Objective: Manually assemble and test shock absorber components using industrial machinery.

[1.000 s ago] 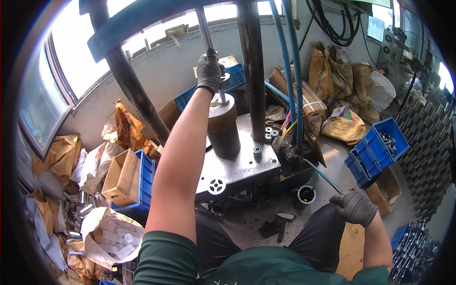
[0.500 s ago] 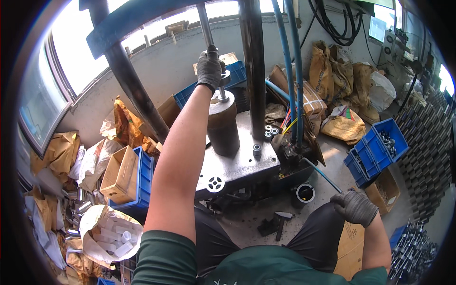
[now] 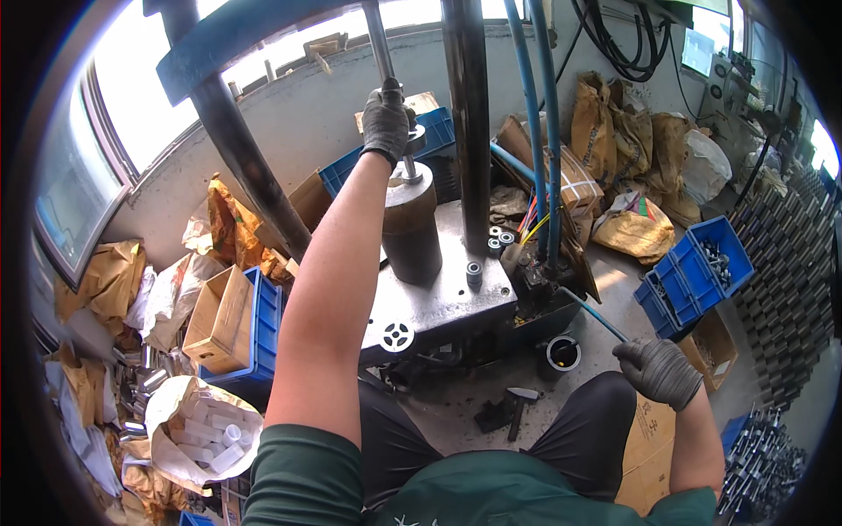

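My left hand (image 3: 386,121), in a dark grey glove, is closed around a metal shaft (image 3: 410,167) at the foot of the press's steel rod (image 3: 378,39). Below the fingers, a round collar (image 3: 417,138) shows on the shaft, whose lower end enters the top of a thick steel cylinder (image 3: 412,232). That cylinder stands upright on the press's metal table (image 3: 443,298). Low on the right, my gloved right hand (image 3: 658,373) is wrapped round the end of a blue lever (image 3: 599,317). My left fingertips are partly hidden behind the hand.
Dark press columns (image 3: 467,131) flank the work. Small bearings (image 3: 474,275) and a slotted disc (image 3: 396,337) lie on the table. A hammer (image 3: 517,412) and a small bucket (image 3: 561,355) are on the floor. Blue crates (image 3: 697,272) stand right, a parts sack (image 3: 189,438) left.
My right hand and the lever's end have shifted slightly to the right. My left hand stays on the shaft, nearly unmoved.
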`<state>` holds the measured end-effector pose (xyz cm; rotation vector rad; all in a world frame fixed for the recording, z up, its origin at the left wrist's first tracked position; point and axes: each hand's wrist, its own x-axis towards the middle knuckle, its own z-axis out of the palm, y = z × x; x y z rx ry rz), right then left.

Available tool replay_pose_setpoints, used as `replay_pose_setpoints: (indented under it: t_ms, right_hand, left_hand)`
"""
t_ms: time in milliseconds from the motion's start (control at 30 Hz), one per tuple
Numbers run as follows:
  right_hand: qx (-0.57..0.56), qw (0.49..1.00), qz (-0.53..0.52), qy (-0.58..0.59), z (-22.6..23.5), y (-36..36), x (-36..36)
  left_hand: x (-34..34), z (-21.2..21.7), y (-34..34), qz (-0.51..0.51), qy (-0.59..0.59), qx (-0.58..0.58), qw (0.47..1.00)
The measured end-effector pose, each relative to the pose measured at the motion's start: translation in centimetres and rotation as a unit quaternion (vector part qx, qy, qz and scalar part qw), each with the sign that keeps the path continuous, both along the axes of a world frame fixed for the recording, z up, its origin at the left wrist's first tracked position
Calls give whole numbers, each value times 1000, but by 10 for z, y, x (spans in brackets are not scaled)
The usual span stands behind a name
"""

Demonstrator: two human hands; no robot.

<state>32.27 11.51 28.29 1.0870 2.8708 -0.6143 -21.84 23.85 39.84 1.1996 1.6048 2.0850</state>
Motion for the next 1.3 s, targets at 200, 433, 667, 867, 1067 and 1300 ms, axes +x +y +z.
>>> replay_pose_setpoints:
  t_ms: [200,433,667,867,1067,1300]
  right_hand:
    - [400,867,-72,290,48,61,-62]
    - [392,862,-93,308,81,164,-128]
    - [362,886,-137,257,83,161,-126]
    - [375,886,-134,235,79,149,-123]
    - [304,894,-128,304,69,113,-99]
    - [270,911,-155,271,37,54,-61]
  left_hand:
    - [6,3,-4,-2,-15,-18,1000]
    - [-3,-3,-2,-8,-25,15,1000]
    - [36,-19,-45,-112,-50,141,982]
    - [123,-117,-135,-299,-309,253,867]
    - [187,-213,-187,-339,-631,-22,697]
    - [167,-277,-160,-329,-731,-87,592]
